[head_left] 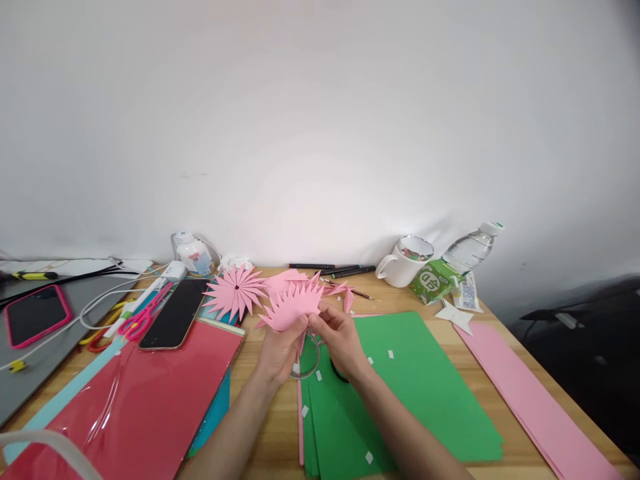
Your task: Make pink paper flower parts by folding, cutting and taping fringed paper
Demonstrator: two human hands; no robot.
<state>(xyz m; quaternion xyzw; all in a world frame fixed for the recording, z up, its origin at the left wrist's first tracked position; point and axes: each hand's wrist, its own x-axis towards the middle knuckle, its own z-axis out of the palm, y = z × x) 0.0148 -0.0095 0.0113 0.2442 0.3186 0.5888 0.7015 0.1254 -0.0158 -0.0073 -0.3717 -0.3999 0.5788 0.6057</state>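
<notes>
A pink paper piece with a row of pointed tips (290, 309) is held up between my two hands over the middle of the table. My left hand (283, 347) pinches its lower edge with the thumb on top. At the right end, my right hand (340, 335) grips the same piece between thumb and fingers. Behind it to the left lies a pink paper pinwheel flower (237, 288) with many points. Other pink paper (287, 277) lies just beyond my hands. Below them is a roll of clear tape (313, 360), partly hidden.
Green paper sheets (415, 387) with small white scraps lie at right, beside pink strips (535, 400). A mug (405, 260), green box (434, 280) and water bottle (473, 250) stand behind. Left are red paper (145, 393), a phone (175, 313) and pink scissors (145, 313). Pens (345, 271) lie near the wall.
</notes>
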